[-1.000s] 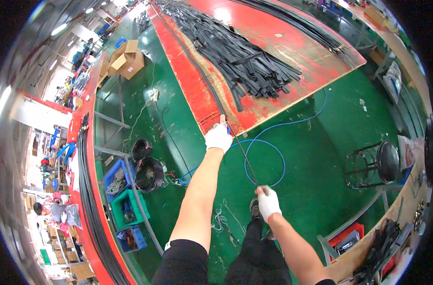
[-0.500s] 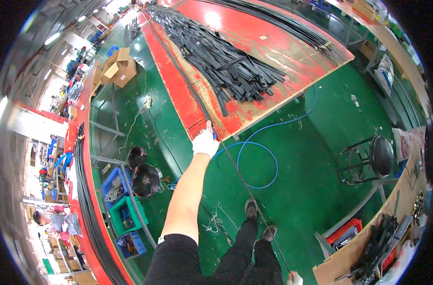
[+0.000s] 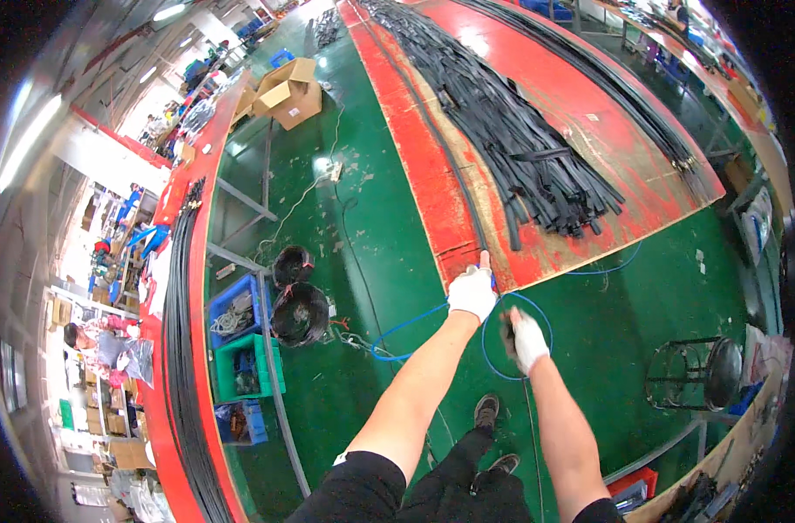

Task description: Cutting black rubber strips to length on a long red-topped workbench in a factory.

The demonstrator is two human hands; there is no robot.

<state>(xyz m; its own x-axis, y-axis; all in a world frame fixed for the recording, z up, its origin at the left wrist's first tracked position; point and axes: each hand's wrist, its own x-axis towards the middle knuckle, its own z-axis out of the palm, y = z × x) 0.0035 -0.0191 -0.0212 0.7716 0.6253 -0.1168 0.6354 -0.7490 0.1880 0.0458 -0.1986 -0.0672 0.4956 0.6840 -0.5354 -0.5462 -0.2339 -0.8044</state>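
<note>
My left hand (image 3: 472, 294), in a white glove, is closed at the near corner of the red table (image 3: 432, 187). Its thumb lies along the end of a long black sleeve (image 3: 454, 170) that runs up the table's left strip. A small blue piece shows beside its fingers; I cannot make out what it is. Just to the right and nearer to me is my right hand (image 3: 528, 342), also gloved, its fingers smeared and dark. A thin dark cable (image 3: 534, 436) hangs below that hand toward the floor; whether the fingers grip it is unclear.
A large pile of flat black sleeves (image 3: 519, 148) covers the table's middle. A blue hose (image 3: 550, 322) loops across the green floor. Blue and green crates (image 3: 262, 366) and black coils (image 3: 300, 314) stand at left, a round stool (image 3: 720, 370) at right.
My right hand has come up from the bottom edge to beside my left hand. My left hand stays at the table corner, still closed. The view has shifted, moving the table rightward.
</note>
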